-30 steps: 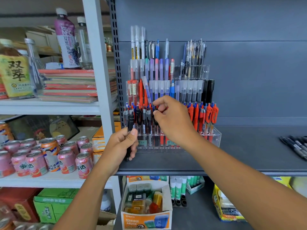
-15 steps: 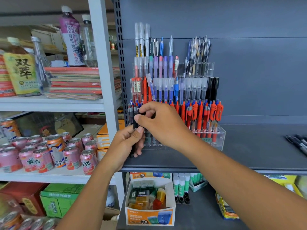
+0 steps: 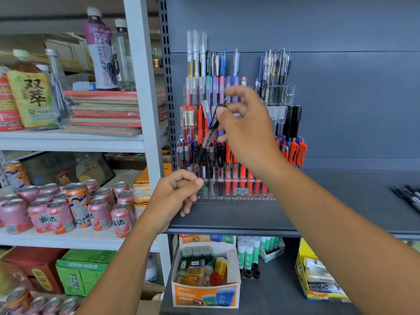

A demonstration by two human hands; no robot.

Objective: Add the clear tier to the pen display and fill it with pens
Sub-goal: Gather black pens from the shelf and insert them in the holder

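Left hand (image 3: 175, 196) is hovering at the front-left edge of the grey shelf (image 3: 341, 208), just below the pen display (image 3: 288, 94). Its fingers are curling in with the thumb lying against the index. I'm seeing nothing in them, so I'm reading it as idling close by, ready to steady or feed.

Dark pen (image 3: 208, 135) is hanging tilted, top end up-right and tip down-left, above the black pens at the left of the front row. It's blurred, so I can't tell which slot it's heading for.

Right hand (image 3: 245, 128) is pinching that pen by its top end between thumb and index, with the other fingers fanning out loose. A high grip is keeping the tip free for dropping into a hole.

Clear tier (image 3: 227, 200) is sitting lowest and front-most on the display, touching the shelf. It's looking mostly stocked: black left, orange right.

More loose black pens (image 3: 406, 196) are lying far right on the shelf, well apart, probably the remaining stock.
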